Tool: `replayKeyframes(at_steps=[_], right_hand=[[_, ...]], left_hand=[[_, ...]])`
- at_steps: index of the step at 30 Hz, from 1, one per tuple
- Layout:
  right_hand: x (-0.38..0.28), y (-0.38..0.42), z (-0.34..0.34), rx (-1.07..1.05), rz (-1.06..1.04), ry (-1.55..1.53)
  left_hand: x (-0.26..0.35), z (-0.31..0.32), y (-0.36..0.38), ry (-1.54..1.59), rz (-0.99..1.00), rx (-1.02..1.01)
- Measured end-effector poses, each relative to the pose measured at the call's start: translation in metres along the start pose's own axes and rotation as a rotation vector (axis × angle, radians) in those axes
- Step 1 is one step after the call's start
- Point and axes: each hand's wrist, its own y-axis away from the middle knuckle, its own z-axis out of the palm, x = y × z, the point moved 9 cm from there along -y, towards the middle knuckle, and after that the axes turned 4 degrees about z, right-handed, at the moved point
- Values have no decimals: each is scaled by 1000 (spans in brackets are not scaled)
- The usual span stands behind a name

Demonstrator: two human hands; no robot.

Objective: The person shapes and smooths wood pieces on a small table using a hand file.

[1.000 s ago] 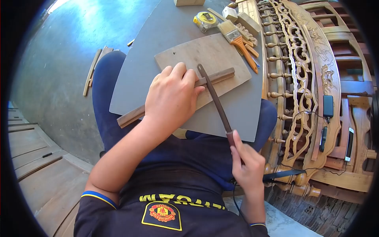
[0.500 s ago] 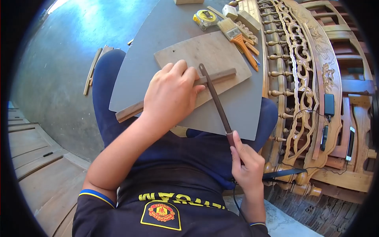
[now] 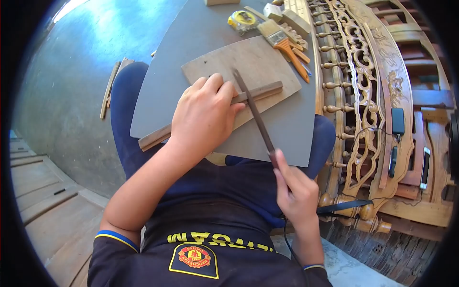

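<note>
My left hand (image 3: 203, 112) is closed over the middle of a narrow wooden strip (image 3: 267, 90), pressing it down across a flat wooden board (image 3: 220, 60). The strip lies at a slant, its near end jutting past the board to the left. In my right hand (image 3: 297, 191) is the handle end of a long dark file (image 3: 259, 118). The file's blade crosses the top of the strip just right of my left fingers, with its tip over the board. My left palm hides the strip's middle.
Under the board is a grey tabletop (image 3: 160, 91) resting over my lap. A tape measure (image 3: 243, 20), an orange-handled paintbrush (image 3: 284, 45) and wood offcuts (image 3: 296, 24) lie at its far right. Carved wooden furniture (image 3: 373, 95) stands to the right, with a phone (image 3: 425, 167) on it.
The file has slid forward and slightly left across the strip, my right hand moving with it. My left hand and the strip stay nearly in place; the whole view has shifted a little.
</note>
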Motion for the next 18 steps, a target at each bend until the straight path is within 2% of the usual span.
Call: replayKeyframes(at_steps=[4,8,12,16,18], right_hand=[[2,-54,29,-9,-30,-29],[4,-17,14,-28,20,19],[6,17,1,-16,73,-20],[2,-43,25,8,-9,-10],[4,-46,25,0,-2,-5]], left_hand=[[2,0,-1,-2,-15,-7],[1,1,5,-29,-45,9],[6,2,6,-43,14,4],[8,1,2,-59,22,4],[6,0,4,-75,-10,11]])
